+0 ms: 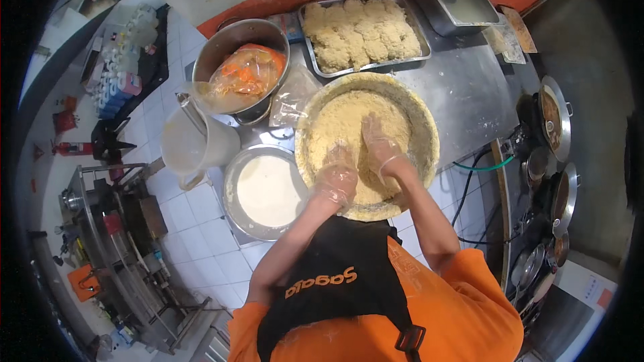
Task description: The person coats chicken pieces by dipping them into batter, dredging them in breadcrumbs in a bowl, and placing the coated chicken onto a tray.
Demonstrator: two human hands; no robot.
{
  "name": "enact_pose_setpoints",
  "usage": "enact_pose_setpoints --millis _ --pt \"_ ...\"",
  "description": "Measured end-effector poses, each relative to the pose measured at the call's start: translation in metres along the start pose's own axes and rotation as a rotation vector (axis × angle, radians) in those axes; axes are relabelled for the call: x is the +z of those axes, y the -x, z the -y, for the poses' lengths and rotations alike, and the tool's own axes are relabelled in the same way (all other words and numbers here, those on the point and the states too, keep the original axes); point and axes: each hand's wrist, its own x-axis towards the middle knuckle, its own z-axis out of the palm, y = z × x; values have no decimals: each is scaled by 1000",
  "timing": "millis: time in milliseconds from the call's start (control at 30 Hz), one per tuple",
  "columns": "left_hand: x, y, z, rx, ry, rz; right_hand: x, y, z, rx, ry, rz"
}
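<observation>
A large round basin (430,147) is filled with pale yellow crumbs (347,105), and its rim is crusted with them. Both my hands are in the basin, in clear plastic gloves. My left hand (338,176) presses into the crumbs at the near left, with its fingertips dusted and partly buried. Farther in and to the right, my right hand (383,148) lies with fingers extended and coated in crumbs. Whatever may be under my palms is hidden. Left of the basin sits a metal bowl (229,196) of creamy white batter (267,191).
Behind the basin, a metal tray (427,55) holds several rows of crumb-coated pieces (362,32). A deep pot (201,55) contains bagged orange food (246,70). A plastic jug (198,146) stands at left. A steel container (455,2) is at the back right; woks (566,201) line the far right.
</observation>
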Motion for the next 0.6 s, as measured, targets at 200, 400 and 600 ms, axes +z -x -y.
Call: enact_pose_setpoints --millis 200,400,600 --pt "-53 30 30 126 311 -20 -62 -21 -10 743 -390 313" --pt "-51 64 59 237 575 -519 -52 -16 0 583 -777 113" --pt "-101 76 51 18 741 -250 9 -9 -33 696 -1337 -287"
